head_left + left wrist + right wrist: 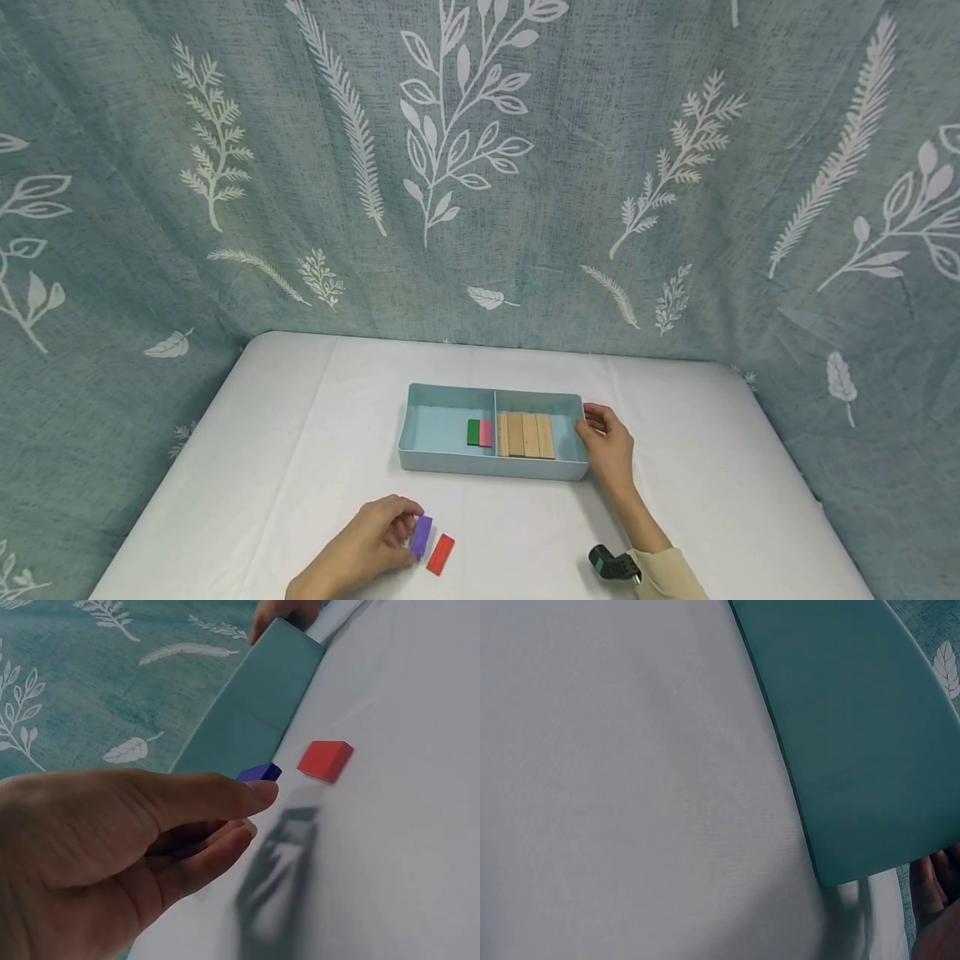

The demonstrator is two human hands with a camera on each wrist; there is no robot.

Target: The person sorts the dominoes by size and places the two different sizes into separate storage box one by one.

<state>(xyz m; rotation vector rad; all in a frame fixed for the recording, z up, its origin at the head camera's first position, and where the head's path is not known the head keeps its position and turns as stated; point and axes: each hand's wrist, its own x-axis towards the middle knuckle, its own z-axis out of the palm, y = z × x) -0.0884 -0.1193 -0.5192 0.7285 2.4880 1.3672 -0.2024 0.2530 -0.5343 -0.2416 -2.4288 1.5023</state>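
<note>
A purple block [422, 537] is pinched between the thumb and fingers of my left hand [372, 537], held over the white cloth; its tip [259, 773] pokes out past the thumb in the left wrist view. Beside it a red block [440, 554] lies flat on the cloth. My right hand [611, 446] grips the right end wall of a light blue two-part box [450, 462], thumb at the rim. In the box's left compartment, a green block [473, 432] and a pink block [486, 433] stand side by side against the divider. Several plain wooden blocks [531, 435] fill part of the right compartment.
White cloth [315, 442] covers the table. Behind and at the sides hangs a green leaf-patterned curtain [562, 208]. A small black device [611, 563] is on the right wrist, by a beige sleeve [667, 575].
</note>
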